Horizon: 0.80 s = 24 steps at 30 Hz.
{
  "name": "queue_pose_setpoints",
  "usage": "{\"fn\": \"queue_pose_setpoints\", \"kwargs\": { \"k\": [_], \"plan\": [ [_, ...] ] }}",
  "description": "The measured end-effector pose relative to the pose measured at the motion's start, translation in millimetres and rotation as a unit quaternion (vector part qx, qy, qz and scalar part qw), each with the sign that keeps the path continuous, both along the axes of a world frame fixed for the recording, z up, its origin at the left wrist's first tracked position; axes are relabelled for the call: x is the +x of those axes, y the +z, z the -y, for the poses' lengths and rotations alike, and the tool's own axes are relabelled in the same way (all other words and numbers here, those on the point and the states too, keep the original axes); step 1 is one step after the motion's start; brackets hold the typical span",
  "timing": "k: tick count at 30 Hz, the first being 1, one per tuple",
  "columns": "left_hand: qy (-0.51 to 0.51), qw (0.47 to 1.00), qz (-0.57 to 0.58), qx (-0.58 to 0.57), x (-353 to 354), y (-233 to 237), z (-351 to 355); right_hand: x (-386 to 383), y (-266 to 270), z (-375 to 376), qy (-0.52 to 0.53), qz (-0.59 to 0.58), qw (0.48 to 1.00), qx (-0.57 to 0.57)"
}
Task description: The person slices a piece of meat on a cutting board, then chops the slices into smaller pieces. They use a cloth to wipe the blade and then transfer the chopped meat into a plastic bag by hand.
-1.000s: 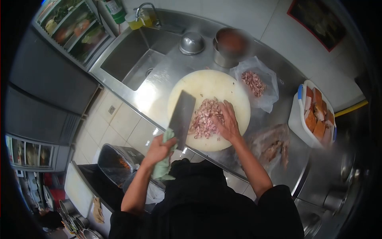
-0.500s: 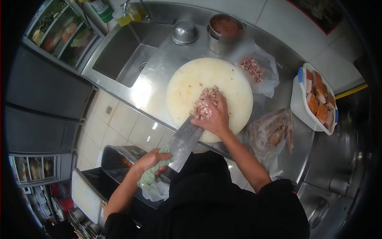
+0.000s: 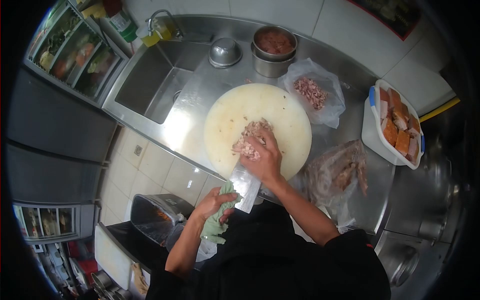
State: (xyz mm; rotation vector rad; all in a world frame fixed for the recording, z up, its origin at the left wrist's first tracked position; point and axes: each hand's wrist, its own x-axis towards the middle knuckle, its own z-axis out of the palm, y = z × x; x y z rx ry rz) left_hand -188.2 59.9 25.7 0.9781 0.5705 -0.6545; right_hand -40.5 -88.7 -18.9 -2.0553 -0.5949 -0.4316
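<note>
My left hand [image 3: 216, 204] is closed around the handle end of a cleaver [image 3: 246, 189], with a green cloth [image 3: 214, 229] bunched in the same grip. The broad blade lies tilted at the near edge of a round white chopping board [image 3: 222, 112], its far end by a pile of chopped meat [image 3: 250, 141]. Over that pile my right hand [image 3: 266, 161] is cupped, its fingers curled onto the pieces and its thumb side close to the blade. The cleaver's handle is hidden by the cloth and fingers.
Behind the board stand stacked metal pots [image 3: 274, 47] with minced meat, an overturned metal bowl [image 3: 224, 53] and a plastic bag [image 3: 334, 107] of diced meat. To the right are a bag of meat [image 3: 336, 172] and a white tub [image 3: 372, 130] of roasted meat pieces. A sink [image 3: 150, 90] is at left.
My left hand has moved right and the cleaver has slid further under or against the meat pile. My right hand has drawn slightly toward me, with the meat shifting nearer the blade.
</note>
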Motion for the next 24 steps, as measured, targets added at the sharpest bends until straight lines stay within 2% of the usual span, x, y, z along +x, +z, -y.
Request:
{"fn": "queue_pose_setpoints", "kwargs": {
  "k": [2, 7, 12, 19, 21, 24],
  "plan": [
    [0.030, 0.999, -0.001, -0.020, -1, 0, 0, 3, 7, -3, 0.022, 0.031, 0.999, 0.005],
    [0.038, 0.999, -0.002, 0.023, 6, 13, 9, 16, 16, 0, 0.038, 0.027, 0.999, 0.008],
    [0.039, 0.999, 0.006, 0.011, 40, 27, 28, 47, 38, 24, 0.034, 0.028, 0.999, 0.006],
    [-0.050, 0.996, 0.065, 0.033, 150, 51, 76, 140, 51, 89, -0.027, 0.039, 0.999, -0.009],
    [-0.051, 0.996, 0.068, 0.037, 186, 42, 91, 176, 41, 105, -0.059, 0.039, 0.997, -0.032],
    [-0.030, 0.998, 0.043, 0.031, 218, 33, 105, 233, 4, 113, -0.053, 0.004, 0.997, -0.053]
  ]
}}
